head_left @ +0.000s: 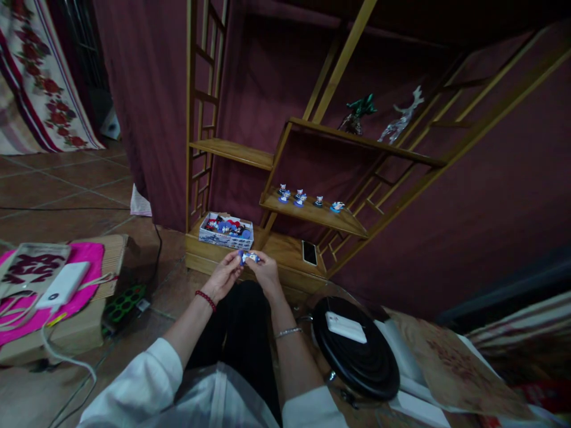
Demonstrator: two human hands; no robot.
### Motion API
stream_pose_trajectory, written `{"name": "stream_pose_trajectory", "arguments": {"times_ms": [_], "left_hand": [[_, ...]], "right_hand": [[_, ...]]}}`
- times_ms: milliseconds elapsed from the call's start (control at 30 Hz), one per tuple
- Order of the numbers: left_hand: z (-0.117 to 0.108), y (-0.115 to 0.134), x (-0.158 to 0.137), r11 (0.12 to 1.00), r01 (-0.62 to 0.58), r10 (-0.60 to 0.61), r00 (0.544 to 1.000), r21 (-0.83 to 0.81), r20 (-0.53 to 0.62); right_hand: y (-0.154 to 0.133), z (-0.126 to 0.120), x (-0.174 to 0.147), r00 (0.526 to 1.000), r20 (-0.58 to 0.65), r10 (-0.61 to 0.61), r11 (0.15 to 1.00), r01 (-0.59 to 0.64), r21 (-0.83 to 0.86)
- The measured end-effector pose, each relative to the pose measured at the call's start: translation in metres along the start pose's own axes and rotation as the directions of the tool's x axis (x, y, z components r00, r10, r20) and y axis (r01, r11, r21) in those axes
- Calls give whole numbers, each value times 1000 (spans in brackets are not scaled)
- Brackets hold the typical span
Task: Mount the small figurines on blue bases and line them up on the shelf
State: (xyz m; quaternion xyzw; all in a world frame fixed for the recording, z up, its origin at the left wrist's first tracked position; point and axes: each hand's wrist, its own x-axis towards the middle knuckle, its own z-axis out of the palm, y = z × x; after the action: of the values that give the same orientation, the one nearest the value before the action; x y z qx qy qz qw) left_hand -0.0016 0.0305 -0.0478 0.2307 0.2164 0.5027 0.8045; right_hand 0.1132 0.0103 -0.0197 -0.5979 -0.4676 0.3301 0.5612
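Note:
Between my two hands is a small blue and white figurine (248, 257), held just in front of the wooden shelf unit. My left hand (226, 274) pinches its left end, and the fingers of my right hand (266, 272) close on its right end. Behind my left hand stands an open printed box (225, 239) with several small figurines in it, blue, red, white and black. On the middle shelf (312, 215) several similar figurines (300, 200) stand in loose rows.
A phone (309, 252) lies on the lower shelf at the right. Higher up stand a green ornament (359, 111) and a clear deer ornament (402, 116). A black round stool (357, 362) is on my right. At left, a cardboard box (84, 315) carries a white power bank (63, 286) with cables.

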Motion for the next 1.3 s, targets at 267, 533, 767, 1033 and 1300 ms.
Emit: {"name": "stream_pose_trajectory", "arguments": {"times_ms": [267,533,767,1033,1300], "left_hand": [[-5,1,8,1000,10,-10,1000,0,17],[6,5,7,1000,18,-16,997,-21,78],[5,8,8,999,2,1,997,-46,75],[8,12,4,999,-13,15,998,-39,58],[12,12,4,996,-81,77,993,46,84]], "right_hand": [[3,3,4,1000,11,18,1000,-18,24],[0,-1,7,990,64,-123,992,126,-33],[-2,-2,11,973,70,-221,949,231,-214],[-2,-2,10,978,58,-201,966,207,-151],[-3,0,9,982,4,-187,971,185,-149]]}}
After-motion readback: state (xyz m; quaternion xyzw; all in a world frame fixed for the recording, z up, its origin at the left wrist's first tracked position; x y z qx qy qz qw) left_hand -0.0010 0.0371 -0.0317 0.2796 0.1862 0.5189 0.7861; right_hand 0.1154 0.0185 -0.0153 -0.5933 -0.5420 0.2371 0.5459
